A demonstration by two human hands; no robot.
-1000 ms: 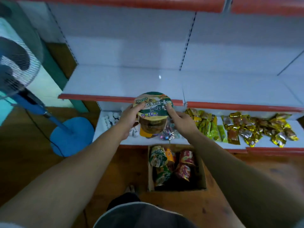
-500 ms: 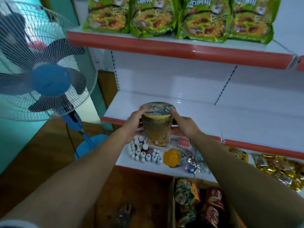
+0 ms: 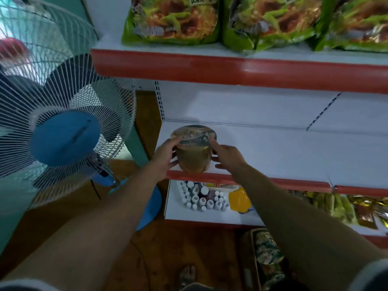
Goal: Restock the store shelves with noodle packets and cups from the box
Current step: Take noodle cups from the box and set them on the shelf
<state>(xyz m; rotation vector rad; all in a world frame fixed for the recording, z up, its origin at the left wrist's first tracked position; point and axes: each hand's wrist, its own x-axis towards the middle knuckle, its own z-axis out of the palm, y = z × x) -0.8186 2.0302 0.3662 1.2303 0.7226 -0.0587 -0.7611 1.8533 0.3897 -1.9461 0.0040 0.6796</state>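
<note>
A noodle cup (image 3: 194, 156) with a brown body and a printed lid stands upright at the front left corner of the white middle shelf (image 3: 283, 156). My left hand (image 3: 165, 156) grips its left side and my right hand (image 3: 227, 156) holds its right side. The cardboard box (image 3: 253, 259) sits on the floor at the lower right, with more noodle cups (image 3: 267, 248) inside. Green noodle packets (image 3: 172, 19) line the top shelf.
A blue standing fan (image 3: 63, 137) fills the left side, close to my left arm. The bottom shelf holds small white bottles (image 3: 201, 198), a yellow pouch (image 3: 239, 199) and gold and green snack packets (image 3: 346, 206). Red shelf edges (image 3: 231, 70) jut out. The floor is wood.
My hands carried the cup up from over the box and forward onto the middle shelf's left corner. My view rose, bringing the top shelf's packets and the fan closer.
</note>
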